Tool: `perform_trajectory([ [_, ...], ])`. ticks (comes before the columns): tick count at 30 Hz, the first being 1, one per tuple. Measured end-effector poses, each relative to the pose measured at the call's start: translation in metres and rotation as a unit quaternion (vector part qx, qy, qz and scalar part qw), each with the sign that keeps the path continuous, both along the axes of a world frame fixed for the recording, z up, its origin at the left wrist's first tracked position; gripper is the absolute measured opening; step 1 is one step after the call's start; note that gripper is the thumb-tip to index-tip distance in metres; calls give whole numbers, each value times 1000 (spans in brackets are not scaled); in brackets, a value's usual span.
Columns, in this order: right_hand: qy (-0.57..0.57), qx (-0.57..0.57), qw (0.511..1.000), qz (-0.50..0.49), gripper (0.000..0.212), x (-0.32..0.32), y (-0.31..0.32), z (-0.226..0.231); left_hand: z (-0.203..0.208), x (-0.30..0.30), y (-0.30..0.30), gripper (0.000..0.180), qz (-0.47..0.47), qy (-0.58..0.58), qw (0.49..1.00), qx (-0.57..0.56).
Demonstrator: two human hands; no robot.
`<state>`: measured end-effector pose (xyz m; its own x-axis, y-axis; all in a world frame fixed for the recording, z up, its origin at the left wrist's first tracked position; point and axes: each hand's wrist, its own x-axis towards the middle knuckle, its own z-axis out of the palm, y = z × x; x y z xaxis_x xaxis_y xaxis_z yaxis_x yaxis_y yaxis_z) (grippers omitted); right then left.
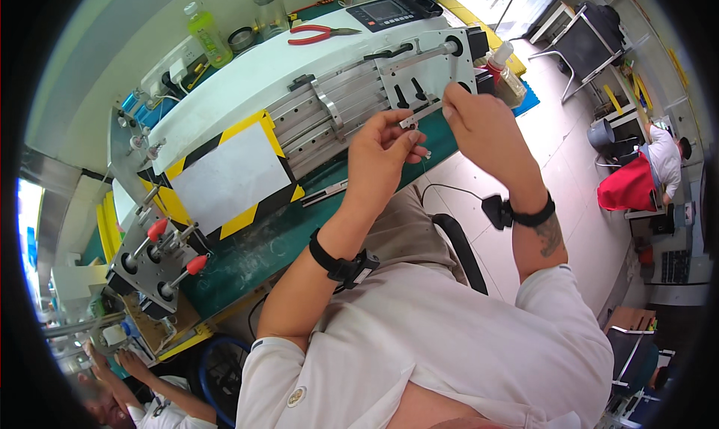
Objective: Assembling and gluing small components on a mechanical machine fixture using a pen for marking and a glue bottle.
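My left hand point(380, 152) is closed in a pinch above the front edge of the bench. Between its thumb and fingers sits a small pale piece point(408, 122), too small to name. A tiny white end on a thin wire point(428, 156) hangs just below those fingertips. To the right, my right hand point(483, 133) is raised with thumb and fingers pressed together. Whatever it grips is hidden. Behind both hands lies a metal machine bed with rails point(326, 118), with black clamp handles point(401, 96) standing at its right part. Each wrist wears a black strap with a small device.
Red-handled pliers point(322, 34) lie on the white machine cover behind. A yellow-and-black bordered board point(232, 176) rests at left, near red-tipped levers point(196, 264). A spray bottle point(503, 70) stands right of the machine. Other people sit at far right and lower left.
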<state>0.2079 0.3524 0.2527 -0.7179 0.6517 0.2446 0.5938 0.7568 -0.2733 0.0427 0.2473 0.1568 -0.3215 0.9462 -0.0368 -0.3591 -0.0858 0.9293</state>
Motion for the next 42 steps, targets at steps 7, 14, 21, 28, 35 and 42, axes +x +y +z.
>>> perform_trajectory([
  [7, 141, -161, 977, -18, 8, 28, -50, -3, 6, -21, -21, 42, -8, -40, 999, -8],
  [14, 246, -352, 901, 64, 9, 21, -82, -10, 27, -73, -148, 32, -312, 60, 947, -52],
  [21, 181, -147, 963, 133, 5, -44, -118, -20, -23, -84, -250, 50, -59, -211, 894, 392],
  [28, 223, -33, 886, 406, 27, -177, -197, -35, -1, -59, -299, 92, 153, -218, 951, 156],
  [35, 175, 13, 871, 460, 26, -228, -201, -50, 12, -68, -294, 86, 247, -219, 942, 70],
  [42, 176, -12, 902, 394, 15, -191, -160, -49, 41, -102, -293, 29, 198, 150, 962, -116],
])
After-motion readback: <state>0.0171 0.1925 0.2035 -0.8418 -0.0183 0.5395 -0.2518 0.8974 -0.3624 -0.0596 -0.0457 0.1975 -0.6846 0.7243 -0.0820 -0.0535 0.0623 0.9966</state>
